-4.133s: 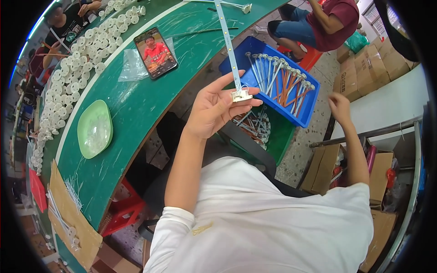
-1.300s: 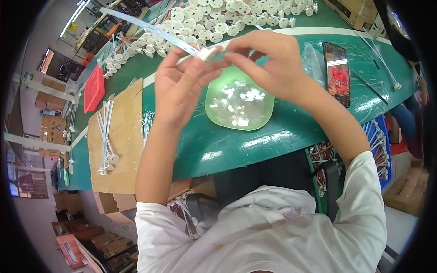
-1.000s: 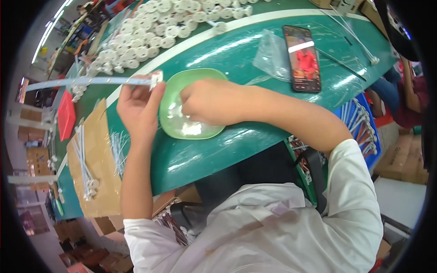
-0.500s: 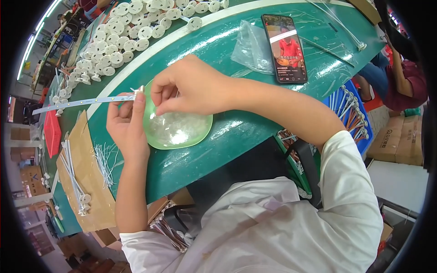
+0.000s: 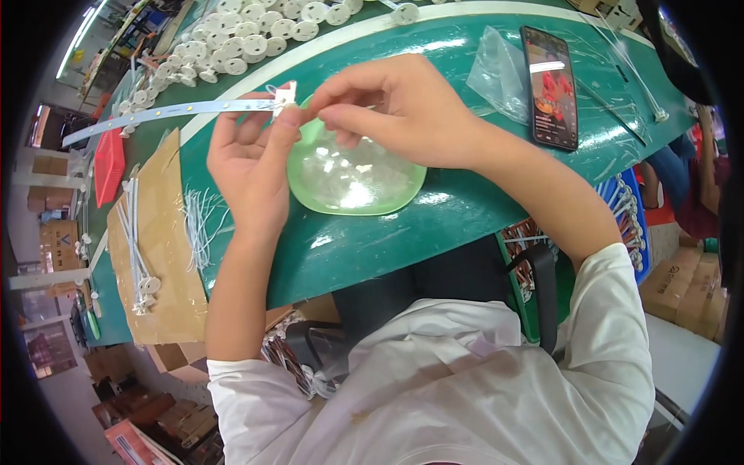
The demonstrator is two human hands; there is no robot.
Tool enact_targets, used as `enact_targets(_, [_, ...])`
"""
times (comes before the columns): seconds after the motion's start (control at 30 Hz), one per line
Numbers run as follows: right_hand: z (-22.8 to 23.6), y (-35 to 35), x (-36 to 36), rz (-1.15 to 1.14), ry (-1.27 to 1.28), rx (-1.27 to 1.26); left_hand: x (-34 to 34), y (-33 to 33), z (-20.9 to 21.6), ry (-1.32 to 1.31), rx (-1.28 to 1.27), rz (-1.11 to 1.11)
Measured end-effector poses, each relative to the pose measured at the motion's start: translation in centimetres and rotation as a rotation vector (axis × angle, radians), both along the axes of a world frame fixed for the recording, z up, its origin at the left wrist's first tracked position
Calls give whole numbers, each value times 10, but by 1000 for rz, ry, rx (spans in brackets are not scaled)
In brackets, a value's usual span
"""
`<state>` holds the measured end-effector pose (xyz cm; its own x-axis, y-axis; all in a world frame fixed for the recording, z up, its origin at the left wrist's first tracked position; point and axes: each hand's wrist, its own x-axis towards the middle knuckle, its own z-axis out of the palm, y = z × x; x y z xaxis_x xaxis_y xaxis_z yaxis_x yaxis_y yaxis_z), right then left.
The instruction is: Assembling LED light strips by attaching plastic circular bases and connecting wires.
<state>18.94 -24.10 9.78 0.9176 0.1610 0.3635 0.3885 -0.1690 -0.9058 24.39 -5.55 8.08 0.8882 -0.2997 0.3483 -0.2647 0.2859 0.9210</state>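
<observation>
A thin pale LED strip (image 5: 170, 115) is pinched between the thumb and fingers of my left hand (image 5: 252, 167), and its free end reaches out to the left. At the strip's right end, just above my left thumb, sits a small white end piece (image 5: 285, 97) with a short loop of wire. My right hand (image 5: 411, 116) hovers beside it, thumb and fingertips drawn together; whatever they hold, if anything, is hidden. Below both hands stands a green-rimmed bowl (image 5: 337, 211) containing shiny clear bits that I cannot make out.
White round-ended pieces (image 5: 252, 43) are heaped at the back. A phone (image 5: 552, 89) lies by a clear plastic bag (image 5: 500, 74) to the right. Cardboard (image 5: 159, 232) at left bears finished-looking strips (image 5: 136, 240) and white wires (image 5: 203, 225). A blue crate (image 5: 642, 232) stands at the right.
The whole view has shifted, so the table's things appear farther right and higher. Both hands have risen relative to the bowl. My right fingertips are slightly nearer the white end piece.
</observation>
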Motion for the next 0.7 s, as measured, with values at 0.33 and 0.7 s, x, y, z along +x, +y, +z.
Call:
enact_targets(0.33, [1,3,-3,-189,-297,-117,-7,1,9,162,-167,-274])
enact_targets(0.7, [-1,12,-6,-338,-634,-200,-8,6,5,300,-267,-431])
